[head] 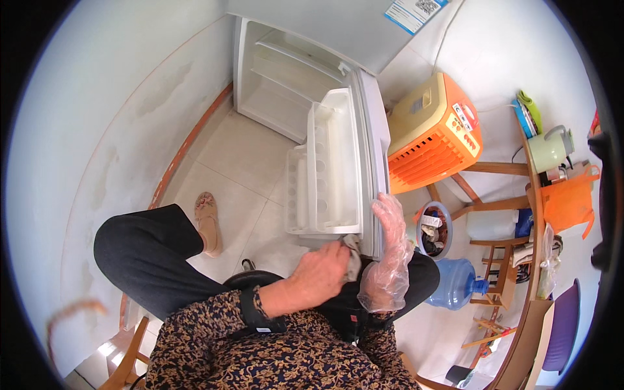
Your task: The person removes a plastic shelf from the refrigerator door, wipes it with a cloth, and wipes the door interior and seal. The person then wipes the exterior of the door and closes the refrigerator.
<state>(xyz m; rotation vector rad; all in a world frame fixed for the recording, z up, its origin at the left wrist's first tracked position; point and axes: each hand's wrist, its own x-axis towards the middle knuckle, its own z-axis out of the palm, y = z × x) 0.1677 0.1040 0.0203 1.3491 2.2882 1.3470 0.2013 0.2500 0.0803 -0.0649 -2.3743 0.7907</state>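
My left hand [319,273] is bare and pinches a crumpled grey cloth [352,258]. The cloth is at the near bottom corner of an open refrigerator door [373,117]. My right hand [390,234], in a clear plastic glove, holds the outer side of that door, its fingertips bent over the edge. White door bins [336,165] with round egg hollows line the inner face, and nothing stands in them. Behind the door, the lower refrigerator compartment [278,97] shows its shelves. Part of its interior is hidden by the door.
An orange-and-cream air cooler [434,131] stands close behind the door. To the right are a waste bin [448,234], a blue water bottle [451,285] and a wooden table [534,195] bearing a green kettle [548,148]. A wall [122,122] bounds the left side.
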